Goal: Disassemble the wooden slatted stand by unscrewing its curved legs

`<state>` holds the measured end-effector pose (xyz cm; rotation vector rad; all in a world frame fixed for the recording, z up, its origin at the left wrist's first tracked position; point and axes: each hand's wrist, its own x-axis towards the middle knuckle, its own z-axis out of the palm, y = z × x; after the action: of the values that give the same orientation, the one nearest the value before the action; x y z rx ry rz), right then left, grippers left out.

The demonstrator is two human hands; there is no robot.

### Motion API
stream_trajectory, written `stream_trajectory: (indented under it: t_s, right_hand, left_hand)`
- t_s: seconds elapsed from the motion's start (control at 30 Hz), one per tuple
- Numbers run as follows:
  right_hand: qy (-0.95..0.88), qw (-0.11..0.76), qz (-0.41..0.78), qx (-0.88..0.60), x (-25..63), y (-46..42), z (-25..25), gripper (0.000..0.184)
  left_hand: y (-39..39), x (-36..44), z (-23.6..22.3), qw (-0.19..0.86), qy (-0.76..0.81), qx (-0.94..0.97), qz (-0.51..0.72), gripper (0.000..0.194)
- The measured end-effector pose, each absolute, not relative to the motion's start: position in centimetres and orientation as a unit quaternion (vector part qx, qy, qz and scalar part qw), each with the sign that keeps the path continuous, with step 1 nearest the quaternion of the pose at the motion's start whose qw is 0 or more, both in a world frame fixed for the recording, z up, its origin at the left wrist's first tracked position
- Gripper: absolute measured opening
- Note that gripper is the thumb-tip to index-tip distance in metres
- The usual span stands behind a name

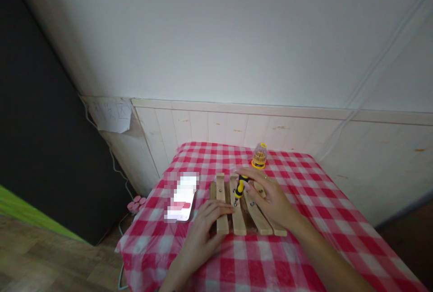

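A small wooden piece with several pale, slightly curved slats (pixel 222 224) lies on the table, its slats fixed over darker crosspieces and dotted with screws. My right hand (pixel 270 192) is closed around a yellow-and-black screwdriver (pixel 239 189), held tilted. The screwdriver's tip meets a screw (pixel 235 204) on the second slat from the left. My left hand (pixel 206 224) rests on the left slats, fingers stretched across them towards that screw and the thumb apart near the front ends. Part of the right-hand slats is hidden under my right hand.
A phone (pixel 184 199) with a lit, blurred screen lies left of the slats. Behind them stands a clear-topped yellow bit holder (pixel 260 156). A red-and-white checked cloth (pixel 270 265) covers the table, which stands against a panelled wall (pixel 209 125). Pink round objects (pixel 136 203) sit beyond the left edge.
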<state>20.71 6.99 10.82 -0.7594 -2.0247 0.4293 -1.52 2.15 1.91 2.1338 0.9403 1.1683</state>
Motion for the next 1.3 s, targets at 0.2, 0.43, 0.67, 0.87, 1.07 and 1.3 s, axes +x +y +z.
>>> stream_trajectory:
  t_s: [0.2,0.43,0.67,0.87,1.07,1.3]
  right_hand:
    - [-0.806,0.464,0.204,-0.305,20.6,7.1,10.9,0.018]
    - [-0.81,0.445,0.185,-0.333,20.7,7.2,10.6,0.024]
    - [-0.821,0.434,0.18,-0.325,20.8,7.2,9.9,0.037]
    - [-0.811,0.459,0.186,-0.311,20.6,7.3,10.0,0.023]
    - [-0.815,0.48,0.125,-0.301,20.7,7.5,10.5,0.018]
    - [-0.794,0.51,0.096,-0.317,20.8,7.8,10.5,0.012]
  left_hand:
    - [2.2,-1.5,1.9,0.264,0.346,0.79,0.432,0.043]
    - [2.2,-1.5,1.8,0.267,0.349,0.788,0.43,0.046]
    - [2.1,-1.5,2.0,0.278,0.342,0.787,0.432,0.053]
    - [2.1,-1.4,1.9,0.278,0.343,0.781,0.442,0.054]
    - [2.2,-1.5,1.9,0.277,0.34,0.784,0.44,0.055]
    - [2.3,-1.5,1.7,0.277,0.34,0.787,0.434,0.058]
